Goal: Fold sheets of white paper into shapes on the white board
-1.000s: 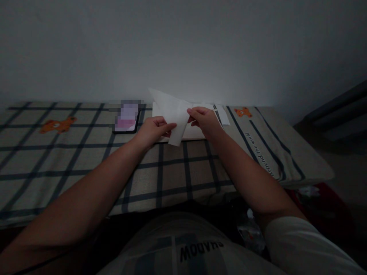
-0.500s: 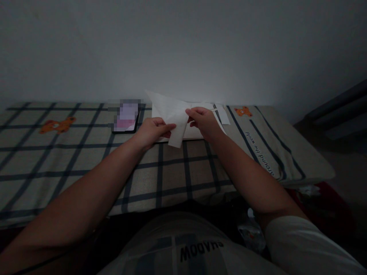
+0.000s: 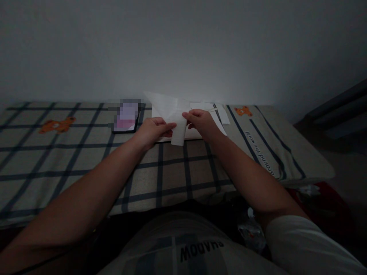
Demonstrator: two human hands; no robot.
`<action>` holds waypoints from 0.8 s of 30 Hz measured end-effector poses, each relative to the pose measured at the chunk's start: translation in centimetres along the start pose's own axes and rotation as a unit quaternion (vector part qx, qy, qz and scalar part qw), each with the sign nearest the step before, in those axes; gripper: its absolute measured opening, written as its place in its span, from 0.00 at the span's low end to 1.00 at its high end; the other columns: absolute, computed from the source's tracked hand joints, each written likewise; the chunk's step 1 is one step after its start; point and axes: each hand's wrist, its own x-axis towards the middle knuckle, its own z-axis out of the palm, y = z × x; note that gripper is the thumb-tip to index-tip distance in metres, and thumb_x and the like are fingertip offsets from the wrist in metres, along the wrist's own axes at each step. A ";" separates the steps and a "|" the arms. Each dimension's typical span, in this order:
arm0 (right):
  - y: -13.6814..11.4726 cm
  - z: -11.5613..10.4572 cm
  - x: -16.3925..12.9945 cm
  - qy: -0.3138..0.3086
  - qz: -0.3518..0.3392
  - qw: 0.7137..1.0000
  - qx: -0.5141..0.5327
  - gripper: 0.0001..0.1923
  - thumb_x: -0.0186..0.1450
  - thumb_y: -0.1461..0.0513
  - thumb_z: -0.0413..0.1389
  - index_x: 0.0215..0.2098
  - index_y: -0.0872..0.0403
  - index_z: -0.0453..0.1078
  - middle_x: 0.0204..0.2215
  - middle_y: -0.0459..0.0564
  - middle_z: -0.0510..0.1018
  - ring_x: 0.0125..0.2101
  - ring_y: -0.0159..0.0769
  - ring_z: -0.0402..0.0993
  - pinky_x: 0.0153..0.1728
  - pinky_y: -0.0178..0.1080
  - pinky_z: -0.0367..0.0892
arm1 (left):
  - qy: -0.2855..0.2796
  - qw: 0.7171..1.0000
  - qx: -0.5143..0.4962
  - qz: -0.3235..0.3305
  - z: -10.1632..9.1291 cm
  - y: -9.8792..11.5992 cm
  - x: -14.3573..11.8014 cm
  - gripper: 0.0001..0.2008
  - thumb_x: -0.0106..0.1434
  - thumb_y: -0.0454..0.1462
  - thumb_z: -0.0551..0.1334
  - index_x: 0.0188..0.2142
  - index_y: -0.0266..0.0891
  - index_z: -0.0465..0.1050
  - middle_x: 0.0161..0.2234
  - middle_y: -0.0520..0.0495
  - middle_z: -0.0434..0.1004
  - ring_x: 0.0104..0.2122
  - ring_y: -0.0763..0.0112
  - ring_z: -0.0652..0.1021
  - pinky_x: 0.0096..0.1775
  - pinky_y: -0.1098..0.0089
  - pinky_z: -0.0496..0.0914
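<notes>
At the centre of the dim frame, a left hand (image 3: 153, 131) and a right hand (image 3: 201, 122) pinch a folded white paper sheet (image 3: 174, 116) between thumbs and fingertips, its pointed corner jutting up and left. It hangs just above more flat white papers (image 3: 222, 114) on a checked fabric mattress (image 3: 57, 160). A dark phone (image 3: 126, 119) lies at centre left.

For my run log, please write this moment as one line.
left hand: pinches folded white paper | right hand: pinches it too | phone: on checked cover
</notes>
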 end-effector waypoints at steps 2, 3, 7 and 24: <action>0.0 0.1 -0.1 0.014 -0.005 1.000 -0.020 0.16 0.60 0.52 0.66 0.24 0.52 0.72 0.21 0.43 0.73 0.24 0.28 0.68 0.26 0.34 0.65 | 0.003 1.000 -0.001 0.000 0.1 0.0 -0.1 0.12 0.53 0.36 0.75 0.23 0.36 0.73 0.24 0.48 0.80 0.24 0.74 0.78 0.33 0.73 0.76; 0.1 0.2 -0.1 0.018 -0.006 0.999 -0.028 0.16 0.61 0.52 0.66 0.24 0.52 0.71 0.21 0.43 0.73 0.23 0.28 0.67 0.26 0.35 0.65 | 0.004 1.000 0.001 0.001 0.1 0.0 -0.1 0.12 0.53 0.36 0.75 0.23 0.37 0.73 0.24 0.49 0.80 0.24 0.74 0.78 0.33 0.73 0.76; 0.2 0.4 -0.2 0.016 -0.008 1.000 -0.022 0.16 0.62 0.51 0.65 0.24 0.52 0.70 0.21 0.43 0.73 0.24 0.29 0.67 0.26 0.35 0.65 | 0.013 1.000 0.010 0.007 0.0 0.0 0.0 0.11 0.53 0.36 0.75 0.24 0.36 0.74 0.24 0.49 0.79 0.23 0.75 0.77 0.32 0.72 0.76; 0.2 0.3 0.2 -0.049 0.063 0.984 0.161 0.19 0.50 0.49 0.72 0.30 0.51 0.73 0.31 0.44 0.78 0.33 0.31 0.73 0.38 0.36 0.71 | -0.005 0.999 0.034 0.026 -0.1 -0.1 -0.1 0.10 0.51 0.37 0.75 0.28 0.35 0.77 0.28 0.47 0.82 0.26 0.73 0.78 0.34 0.70 0.76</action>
